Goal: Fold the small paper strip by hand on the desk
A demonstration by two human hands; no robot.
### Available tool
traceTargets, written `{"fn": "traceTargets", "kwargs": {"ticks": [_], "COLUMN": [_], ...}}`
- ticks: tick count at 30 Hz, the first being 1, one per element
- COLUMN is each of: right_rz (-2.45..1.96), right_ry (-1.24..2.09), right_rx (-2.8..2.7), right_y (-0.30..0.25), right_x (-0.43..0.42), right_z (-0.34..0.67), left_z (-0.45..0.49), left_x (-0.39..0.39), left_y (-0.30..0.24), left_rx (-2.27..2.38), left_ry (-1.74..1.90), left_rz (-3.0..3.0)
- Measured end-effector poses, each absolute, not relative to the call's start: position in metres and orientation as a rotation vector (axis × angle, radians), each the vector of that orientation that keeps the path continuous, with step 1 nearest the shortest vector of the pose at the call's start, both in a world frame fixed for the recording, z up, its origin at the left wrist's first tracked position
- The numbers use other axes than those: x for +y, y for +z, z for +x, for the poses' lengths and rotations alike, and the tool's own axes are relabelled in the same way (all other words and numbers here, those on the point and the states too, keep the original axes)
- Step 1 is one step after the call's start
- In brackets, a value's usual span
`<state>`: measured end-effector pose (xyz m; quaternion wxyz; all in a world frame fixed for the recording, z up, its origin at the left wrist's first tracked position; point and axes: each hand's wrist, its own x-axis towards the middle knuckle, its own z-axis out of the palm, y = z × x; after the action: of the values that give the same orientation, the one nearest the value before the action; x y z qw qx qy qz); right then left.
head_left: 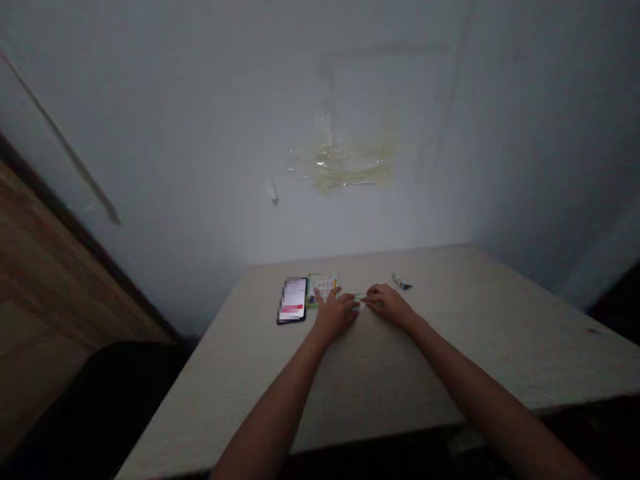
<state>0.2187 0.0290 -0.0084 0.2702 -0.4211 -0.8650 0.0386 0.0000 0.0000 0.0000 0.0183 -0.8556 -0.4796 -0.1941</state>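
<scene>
Hands meet over a small pale green-edged slip [361, 301] on the light wooden desk [450, 360] — left hand [336, 312] and right hand [387, 303] pinching it between fingertips, seemingly folding. Just beyond the left hand lie a colourful printed card [323, 286] and a black phone [293, 301]; next likely needs a careful crease.

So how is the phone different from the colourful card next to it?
The phone is dark-edged with a lit screen, while the card is pale with green edges and small coloured pictures. The phone lies apart from both hands; the card sits right by the left hand, which covers part of it. The phone looks longer than the part of the card that shows. Both lie flat on the table.
</scene>
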Motion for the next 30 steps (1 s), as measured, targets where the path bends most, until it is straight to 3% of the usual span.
{"fn": "traceTargets", "kwargs": {"ticks": [14, 30], "right_rz": [-1.117, -1.061], "right_ry": [0.192, -0.016], "right_rx": [-2.216, -2.297], "right_y": [-0.017, -0.011], "right_x": [0.031, 0.020], "right_z": [0.219, 0.219], "left_z": [-0.003, -0.006], "left_x": [-0.002, -0.004], "left_y": [0.005, 0.005], "left_rx": [-1.485, -1.484], "left_ry": [-0.475, -0.473], "left_rz": [-2.720, -2.779]}}
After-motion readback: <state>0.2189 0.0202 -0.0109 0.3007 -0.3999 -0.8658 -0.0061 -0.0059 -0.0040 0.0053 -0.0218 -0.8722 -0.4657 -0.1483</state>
